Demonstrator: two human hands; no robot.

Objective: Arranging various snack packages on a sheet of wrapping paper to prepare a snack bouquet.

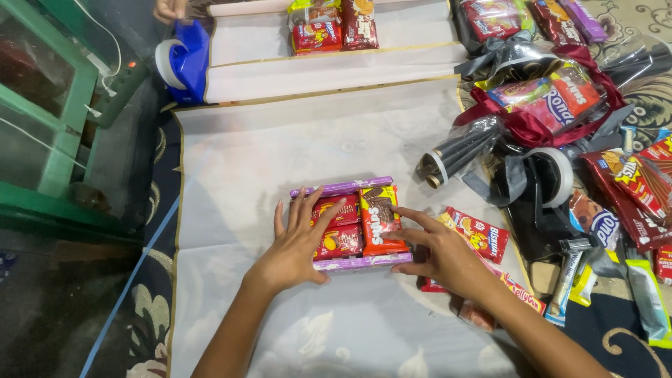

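My forearms come in from the bottom edge, over the pale wrapping sheet (280, 154) that covers the floor in front of me. My left hand (297, 241) lies flat with fingers spread wide, pressing on the red snack packets in the left half of the snack bundle (350, 220); it grips nothing. My right hand (441, 252) is open too, fingers stretched, the tips touching the right side of the bundle at the upright orange-and-brown chocolate packet (379, 218). The bundle sits near the middle of the sheet, framed by a purple bar (343, 187) along its far edge and another along its near edge.

Near me the sheet is bare on the left, out to its gold-trimmed left edge, so there is open room there. To the right it is tight: a red biscuit packet (479, 234) lies just beside my right hand, and more packets sit under my wrist at the sheet's right edge.

Beyond the bundle the sheet runs clear up to its far edge. Past that lie two more sheets, the farthest carrying a second stack of packets (334, 26). A blue tape dispenser (183, 61) stands at their left end, with another person's hand (168, 10) just above it. Far right, a heap of dark ribbon, rolled film and snack packets (553, 98) crowds the carpet.
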